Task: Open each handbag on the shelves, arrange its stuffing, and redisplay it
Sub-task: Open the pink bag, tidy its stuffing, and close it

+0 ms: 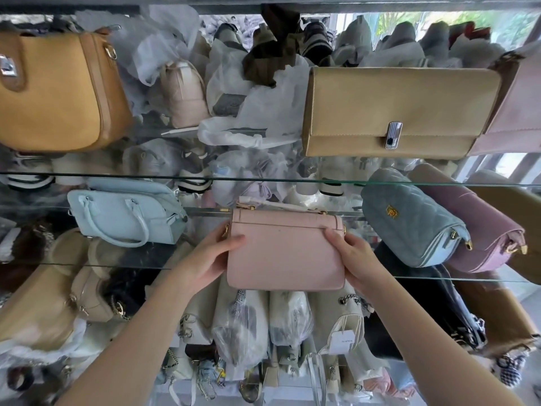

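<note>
Pink handbag [285, 253] long axis left–right | left hand [213, 259] grips left edge, right hand [355, 259] grips right edge | flap seemingly closed

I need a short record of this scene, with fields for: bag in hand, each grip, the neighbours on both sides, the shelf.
bag in hand: pink handbag, looks closed
left grip: holds its left edge, thumb on the front
right grip: holds its right edge
left neighbour: light blue handbag
right neighbour: quilted blue bag
shelf: glass shelf under both neighbours
</note>
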